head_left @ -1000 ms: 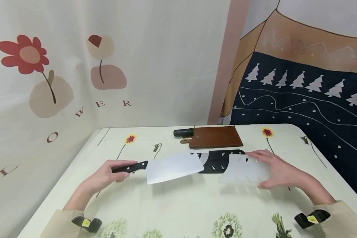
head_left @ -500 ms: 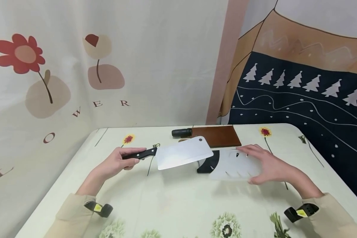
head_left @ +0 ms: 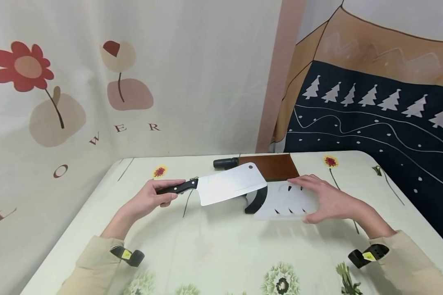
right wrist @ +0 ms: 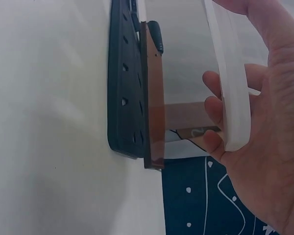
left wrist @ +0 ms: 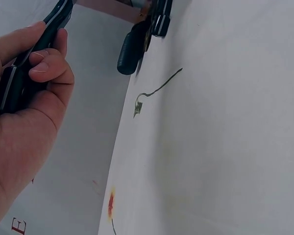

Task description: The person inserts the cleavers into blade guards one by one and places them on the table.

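My left hand [head_left: 152, 196] grips a cleaver [head_left: 231, 184] by its black riveted handle, with the broad blade raised over the table and pointing right. My right hand [head_left: 330, 203] holds a translucent white blade cover [head_left: 282, 200] with small slots, fingers on its far edge and thumb on its near edge. In the right wrist view the cover [right wrist: 235, 98] is seen on edge, fingers curled behind it. The cleaver's tip stands just left of the cover in the head view. Beneath them lies a black slotted blade cover [right wrist: 122, 98], mostly hidden from the head camera.
A brown flat rectangular piece [head_left: 277, 167] with a black handle [head_left: 226, 163] at its left end lies near the table's back edge. The flower-printed tablecloth [head_left: 206, 254] spreads in front. Printed curtains [head_left: 206, 82] hang close behind the table.
My left hand has moved right and away from me, bringing the cleaver toward the white cover and tilting its tip up. My right hand has shifted left with the cover.
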Demonstrator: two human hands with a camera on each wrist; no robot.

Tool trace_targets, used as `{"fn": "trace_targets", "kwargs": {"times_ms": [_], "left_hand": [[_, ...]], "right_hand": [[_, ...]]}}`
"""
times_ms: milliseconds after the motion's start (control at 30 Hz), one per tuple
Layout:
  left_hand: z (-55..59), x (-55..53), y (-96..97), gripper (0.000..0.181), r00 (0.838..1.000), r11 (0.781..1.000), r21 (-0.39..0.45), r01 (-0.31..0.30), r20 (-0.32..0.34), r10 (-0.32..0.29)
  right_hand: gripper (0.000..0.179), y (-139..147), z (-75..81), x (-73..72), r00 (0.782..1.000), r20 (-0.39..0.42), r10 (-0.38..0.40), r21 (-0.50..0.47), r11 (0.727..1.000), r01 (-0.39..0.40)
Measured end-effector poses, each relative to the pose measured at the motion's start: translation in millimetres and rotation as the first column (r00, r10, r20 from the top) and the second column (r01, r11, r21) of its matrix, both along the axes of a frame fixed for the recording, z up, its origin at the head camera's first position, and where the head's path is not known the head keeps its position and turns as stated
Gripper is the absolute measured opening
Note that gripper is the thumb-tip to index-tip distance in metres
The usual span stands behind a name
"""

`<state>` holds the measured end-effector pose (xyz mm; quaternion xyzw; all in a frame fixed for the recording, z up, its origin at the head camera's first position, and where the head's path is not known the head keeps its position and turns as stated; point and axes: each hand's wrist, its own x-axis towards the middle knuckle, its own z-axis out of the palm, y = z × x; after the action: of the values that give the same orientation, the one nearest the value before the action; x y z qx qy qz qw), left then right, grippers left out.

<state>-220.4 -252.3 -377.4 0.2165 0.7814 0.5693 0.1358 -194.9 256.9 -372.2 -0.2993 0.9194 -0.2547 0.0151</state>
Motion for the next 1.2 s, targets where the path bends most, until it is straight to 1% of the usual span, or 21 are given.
{"fn": "trace_targets", "kwargs": {"times_ms": [167,300,400,500,700,767,867,967,1067,1200], "left_hand": [[-2.4,0.5,0.5,0.045,1.000,0.999,0.046,0.011,0.005,-0.012],[-4.8,1.9,2.2,0.046,0.999,0.995,0.095,0.026,0.035,-0.029],[-6.3,4.7,3.4,0.047,0.998,0.995,0.097,0.011,0.061,-0.017],[-6.6,7.7,4.2,0.047,0.998,0.997,0.081,-0.009,0.067,0.003],[-4.4,10.3,4.3,0.047,0.997,0.996,0.083,-0.007,0.074,0.001],[-1.7,11.7,5.7,0.046,0.997,0.996,0.091,0.017,0.075,-0.024],[3.6,14.6,9.5,0.046,0.994,0.993,0.092,0.079,0.066,-0.085],[8.8,16.1,13.3,0.045,0.988,0.985,0.094,0.142,0.055,-0.147],[12.8,15.6,14.9,0.044,0.984,0.982,0.093,0.164,0.049,-0.169],[14.3,13.8,14.0,0.043,0.980,0.978,0.089,0.190,0.044,-0.194]], "right_hand": [[0.093,-2,-0.1,-0.8,1.000,-0.008,-0.007,0.012,1.000,0.007],[0.094,-4,-1.1,-2.5,1.000,-0.009,-0.027,0.010,1.000,0.027],[0.094,-5,-2.2,-4.0,0.999,-0.001,-0.041,0.006,0.999,0.041],[0.093,-6,-2.8,-5.0,0.999,0.007,-0.048,0.008,0.999,0.048],[0.094,-7,-2.3,-5.5,0.999,-0.007,-0.046,0.004,0.999,0.046],[0.095,-7,-1.2,-5.0,0.999,-0.016,-0.046,0.002,0.999,0.046],[0.094,-6,1.3,-4.6,0.999,-0.022,-0.047,0.003,0.999,0.047],[0.094,-4,3.1,-5.0,0.999,-0.026,-0.047,-0.006,0.999,0.046],[0.094,-1,3.4,-5.7,0.999,-0.029,-0.039,-0.026,0.999,0.038],[0.094,0,3.7,-5.4,0.999,-0.030,-0.024,-0.039,0.999,0.023]]}}
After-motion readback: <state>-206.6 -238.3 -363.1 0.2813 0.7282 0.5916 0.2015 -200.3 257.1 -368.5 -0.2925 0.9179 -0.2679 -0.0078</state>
